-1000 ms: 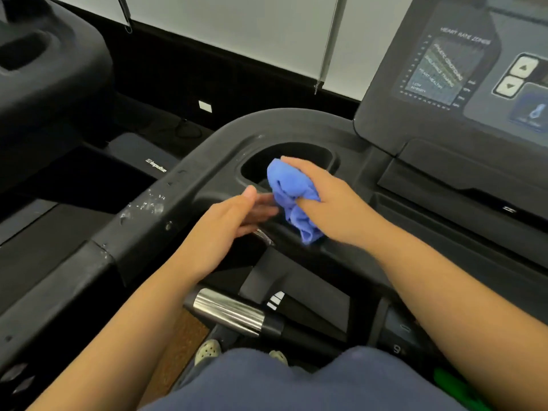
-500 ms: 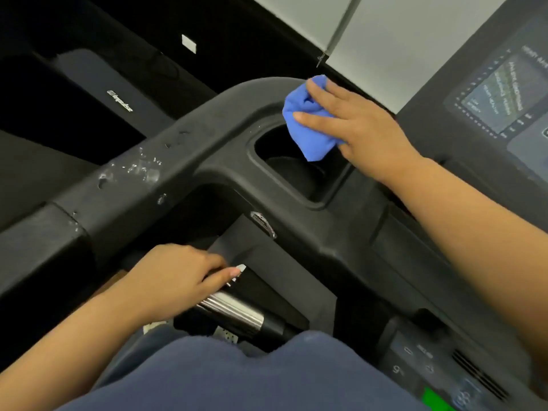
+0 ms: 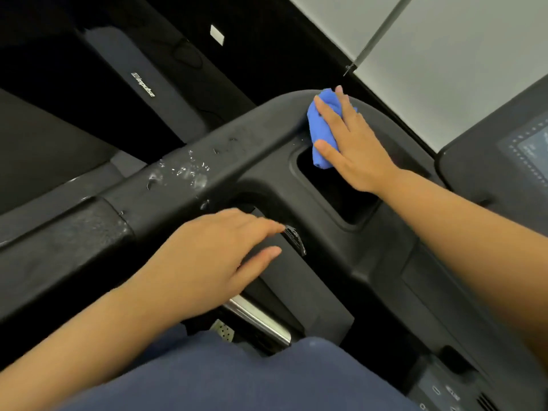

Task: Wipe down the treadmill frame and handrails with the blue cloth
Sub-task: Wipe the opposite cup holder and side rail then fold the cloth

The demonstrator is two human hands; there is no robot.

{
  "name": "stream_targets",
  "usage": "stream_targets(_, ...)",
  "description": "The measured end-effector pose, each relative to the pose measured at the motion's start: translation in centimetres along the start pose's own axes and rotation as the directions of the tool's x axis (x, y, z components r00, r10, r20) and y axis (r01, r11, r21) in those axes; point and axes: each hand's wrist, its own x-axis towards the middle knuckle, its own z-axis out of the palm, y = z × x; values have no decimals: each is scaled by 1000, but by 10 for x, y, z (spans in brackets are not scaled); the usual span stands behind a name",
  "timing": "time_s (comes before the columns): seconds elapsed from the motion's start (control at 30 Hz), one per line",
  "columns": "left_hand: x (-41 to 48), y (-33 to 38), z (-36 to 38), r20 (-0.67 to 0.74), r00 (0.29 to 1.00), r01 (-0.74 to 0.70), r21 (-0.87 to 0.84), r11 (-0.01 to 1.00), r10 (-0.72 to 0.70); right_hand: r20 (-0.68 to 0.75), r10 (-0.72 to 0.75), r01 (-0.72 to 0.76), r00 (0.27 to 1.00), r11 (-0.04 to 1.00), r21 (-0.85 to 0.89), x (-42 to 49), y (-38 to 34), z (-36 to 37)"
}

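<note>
My crumpled blue microfibre cloth (image 3: 321,129) sits on the top bend of the black moulded plastic treadmill handrail (image 3: 246,155), at about 1 o'clock in my view, just above the far rim of the dark rectangular cup-holder recess (image 3: 335,200). From there the rail's long axis runs down toward 8 o'clock. Along that line, well apart from the cloth, lies the patch of glistening wet droplets (image 3: 184,173) that I judge to be the next stretch to wipe. Beyond it, at 8 o'clock again, the rail turns into a textured black grip section (image 3: 59,247).

My right hand (image 3: 353,146) lies flat over the cloth, fingers nearly straight and thumb across its lower edge, pressing it down rather than clutching it. My left hand (image 3: 213,256) is nearer the droplets, just below them at 6 o'clock, palm down, fingers loosely spread and holding nothing. I cannot tell whether it touches the frame. The cloth hand, though farther, would have to sweep toward 8 o'clock.
</note>
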Motion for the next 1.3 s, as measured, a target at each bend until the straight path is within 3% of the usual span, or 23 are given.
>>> stream_targets(0.07,0,3,-19,-191,980,59,-24,998,-63,-146,104,-92,984,992,86,10,-11,10)
stream_targets(0.13,-5,-2,-35,-394,891,239,-13,971,-225,-221,220,-186,950,969,164,24,-23,17)
stream_targets(0.23,-18,-23,-46,-408,763,571,62,819,-501,-250,271,-230,930,956,181,50,-44,17)
stream_targets(0.3,-28,-41,-49,-314,725,665,89,742,-613,-233,176,-134,956,973,186,64,-70,14)
stream_targets(0.4,-44,-65,-52,-131,681,732,148,665,-721,-101,-80,96,992,982,161,73,-130,19)
stream_targets(0.47,-56,-76,-47,-75,668,739,189,647,-740,-69,-249,257,966,953,162,62,-171,29)
stream_targets(0.53,-64,-77,-45,-39,639,763,162,626,-768,-165,-369,397,915,896,200,41,-192,35)
stream_targets(0.6,-67,-75,-43,-45,610,789,126,601,-791,-256,-451,505,855,838,207,24,-188,36)
stream_targets(0.67,-70,-76,-41,-78,624,779,135,612,-777,-259,-498,545,828,823,159,16,-166,35)
stream_targets(0.73,-73,-76,-42,-97,652,756,157,635,-752,-223,-433,466,873,876,127,12,-131,31)
stream_targets(0.83,-78,-75,-40,-121,672,739,180,649,-731,-202,-153,182,967,974,132,14,-72,18)
stream_targets(0.93,-79,-70,-40,-154,699,711,256,655,-699,-182,56,-20,982,980,197,28,-40,8)
stream_targets(1.1,-54,-36,-46,-180,750,661,207,721,-636,-195,174,-116,965,954,275,40,-49,6)
stream_targets(1.2,-43,-27,-51,-202,741,672,256,695,-641,-108,178,-113,978,890,441,48,-52,1)
stream_targets(1.3,-46,-31,-51,-186,702,710,259,655,-687,-135,272,-214,953,916,339,76,-59,0)
